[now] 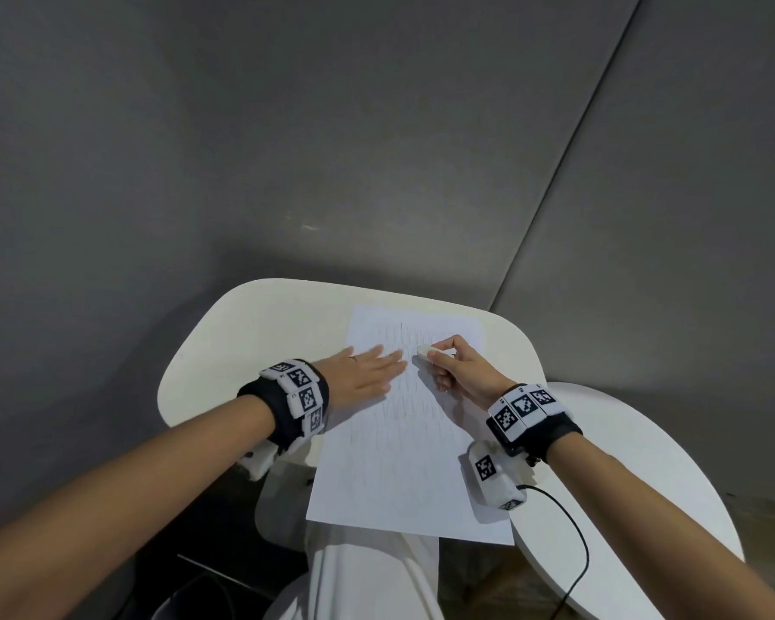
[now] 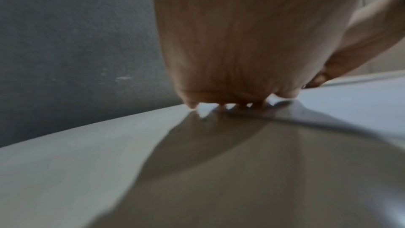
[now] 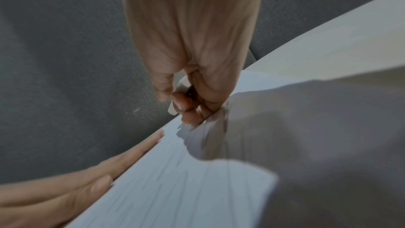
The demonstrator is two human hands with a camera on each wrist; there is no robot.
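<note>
A white sheet of paper [image 1: 403,467] with faint pencil lines lies on a small white table [image 1: 224,351]. My left hand [image 1: 368,373] lies flat with straight fingers on the sheet's left side, holding it down. My right hand [image 1: 448,364] pinches a small white eraser [image 1: 428,349] and sets its tip on the pencil marks near the sheet's far end. In the right wrist view the eraser [image 3: 183,82] shows between thumb and fingers above the paper [image 3: 197,188]. In the left wrist view my left hand [image 2: 241,58] presses its fingertips down on the table [image 2: 65,162].
Grey walls [image 1: 287,149] stand close behind the table. A second white surface [image 1: 636,463] sits to the right, with a black cable [image 1: 573,521] running over it. The sheet's near end overhangs my lap in white clothing [image 1: 368,575].
</note>
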